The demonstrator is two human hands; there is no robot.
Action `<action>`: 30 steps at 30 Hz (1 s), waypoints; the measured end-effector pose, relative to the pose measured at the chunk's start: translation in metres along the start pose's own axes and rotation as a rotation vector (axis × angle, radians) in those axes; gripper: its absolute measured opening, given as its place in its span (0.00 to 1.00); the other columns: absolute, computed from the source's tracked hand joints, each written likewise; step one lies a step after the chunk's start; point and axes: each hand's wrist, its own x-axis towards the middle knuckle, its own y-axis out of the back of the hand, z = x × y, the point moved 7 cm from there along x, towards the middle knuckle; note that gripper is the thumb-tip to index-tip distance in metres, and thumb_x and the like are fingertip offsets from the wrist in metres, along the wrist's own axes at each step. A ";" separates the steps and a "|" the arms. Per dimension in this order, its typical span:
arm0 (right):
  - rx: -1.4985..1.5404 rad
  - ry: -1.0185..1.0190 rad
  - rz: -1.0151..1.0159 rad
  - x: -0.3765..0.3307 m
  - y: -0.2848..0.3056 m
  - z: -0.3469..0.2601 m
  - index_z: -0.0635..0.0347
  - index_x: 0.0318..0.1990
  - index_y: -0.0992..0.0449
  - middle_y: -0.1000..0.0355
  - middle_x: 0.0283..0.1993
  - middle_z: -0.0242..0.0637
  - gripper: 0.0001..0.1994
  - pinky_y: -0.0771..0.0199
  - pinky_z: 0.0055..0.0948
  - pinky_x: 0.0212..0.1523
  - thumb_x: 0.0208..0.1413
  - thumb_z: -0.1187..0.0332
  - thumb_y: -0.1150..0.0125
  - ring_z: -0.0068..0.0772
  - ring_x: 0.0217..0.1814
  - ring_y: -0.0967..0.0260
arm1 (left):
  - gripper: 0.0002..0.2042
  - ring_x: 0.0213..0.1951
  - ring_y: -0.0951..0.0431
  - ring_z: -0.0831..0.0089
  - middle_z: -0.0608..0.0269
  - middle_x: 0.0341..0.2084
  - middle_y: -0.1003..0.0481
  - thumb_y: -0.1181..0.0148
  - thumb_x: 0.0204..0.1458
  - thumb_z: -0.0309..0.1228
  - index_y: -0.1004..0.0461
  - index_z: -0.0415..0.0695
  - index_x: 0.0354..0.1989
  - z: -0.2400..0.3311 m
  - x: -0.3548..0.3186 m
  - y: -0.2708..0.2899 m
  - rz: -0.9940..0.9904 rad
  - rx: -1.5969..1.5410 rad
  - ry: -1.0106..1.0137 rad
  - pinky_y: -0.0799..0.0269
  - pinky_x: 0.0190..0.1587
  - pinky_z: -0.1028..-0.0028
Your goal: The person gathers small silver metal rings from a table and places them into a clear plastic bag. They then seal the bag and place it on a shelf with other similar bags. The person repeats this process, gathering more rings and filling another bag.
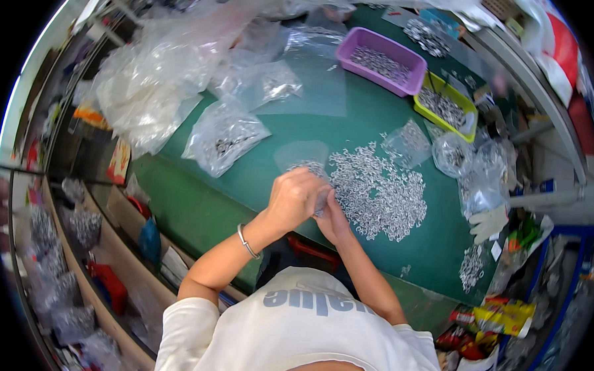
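Note:
My left hand and my right hand meet at the near edge of the green table. Between them is a small clear plastic bag that looks to hold small metal pieces; the fingers of both hands are closed on it. Just right of my hands spreads a wide pile of small silvery metal pieces, too small to name surely. Beyond my left hand lies another clear plastic bag, flat on the table and partly hidden by that hand.
A purple bin and a yellow-green bin of metal pieces stand at the far right. Large clear plastic sheeting and a filled bag lie at the left. A white glove rests by the right edge. Shelves stand left.

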 end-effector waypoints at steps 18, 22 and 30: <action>-1.626 0.638 1.239 -0.186 0.200 -0.194 0.64 0.55 0.41 0.36 0.49 0.46 0.30 0.41 0.40 0.53 0.45 0.63 0.36 0.43 0.53 0.39 | 0.08 0.30 0.25 0.61 0.56 0.23 0.26 0.39 0.35 0.26 0.26 0.39 0.25 0.146 0.046 -0.302 -0.412 -0.468 -0.271 0.28 0.27 0.67; -1.614 0.684 1.356 -0.192 0.241 -0.239 0.64 0.55 0.40 0.36 0.50 0.46 0.32 0.43 0.40 0.53 0.43 0.61 0.35 0.43 0.53 0.39 | 0.04 0.29 0.25 0.60 0.57 0.20 0.27 0.41 0.39 0.26 0.27 0.38 0.23 0.155 0.059 -0.372 -0.372 -0.539 -0.280 0.29 0.26 0.66; -1.515 0.728 1.362 -0.195 0.269 -0.258 0.64 0.56 0.40 0.35 0.51 0.45 0.36 0.47 0.42 0.54 0.39 0.58 0.32 0.43 0.54 0.40 | 0.11 0.36 0.27 0.59 0.55 0.32 0.28 0.41 0.43 0.25 0.26 0.40 0.37 0.156 0.041 -0.408 -0.357 -0.506 -0.310 0.30 0.36 0.65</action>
